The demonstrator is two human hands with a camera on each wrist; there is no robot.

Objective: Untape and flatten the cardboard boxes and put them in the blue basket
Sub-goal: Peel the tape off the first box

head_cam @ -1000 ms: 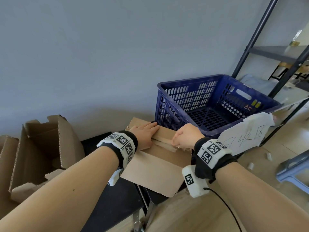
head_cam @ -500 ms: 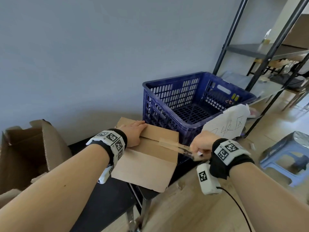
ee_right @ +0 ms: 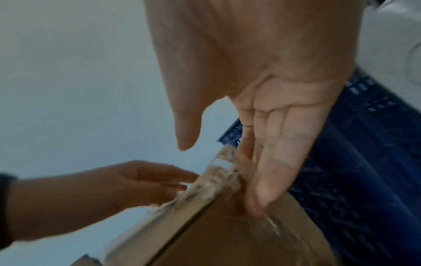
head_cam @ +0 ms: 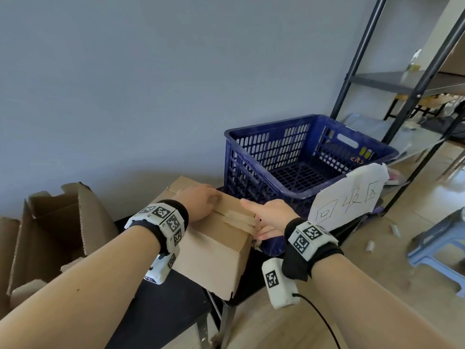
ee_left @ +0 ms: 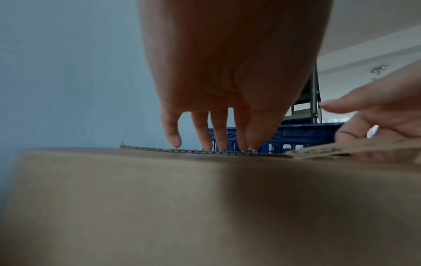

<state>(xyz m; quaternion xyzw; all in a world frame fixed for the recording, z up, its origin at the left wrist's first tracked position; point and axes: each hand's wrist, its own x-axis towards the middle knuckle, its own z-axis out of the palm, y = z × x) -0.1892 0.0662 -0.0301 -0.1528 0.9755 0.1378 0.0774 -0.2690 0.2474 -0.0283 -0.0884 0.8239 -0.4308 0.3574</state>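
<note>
Now: opened carton (head_cam: 42, 238) far left | left hand (head_cam: 198, 205) flat, fingers straight, pinning taped box (head_cam: 214, 250) on tabletop (head_cam: 161, 311) | right hand (head_cam: 270, 221) fingers straight against tape (head_cam: 239, 219) at box's right edge, not pinching | advice: pinch loose end, peel low | blue basket (head_cam: 312, 195) right, empty.

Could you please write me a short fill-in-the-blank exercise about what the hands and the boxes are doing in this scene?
1. The left hand rests flat on top of the closed brown cardboard ____.
2. The right hand touches the peeling clear tape at the box's ____ end.
3. The blue plastic basket holds ____ boxes so far.
4. An opened cardboard box stands to the person's ____.

Missing words: box; right; no; left
</note>
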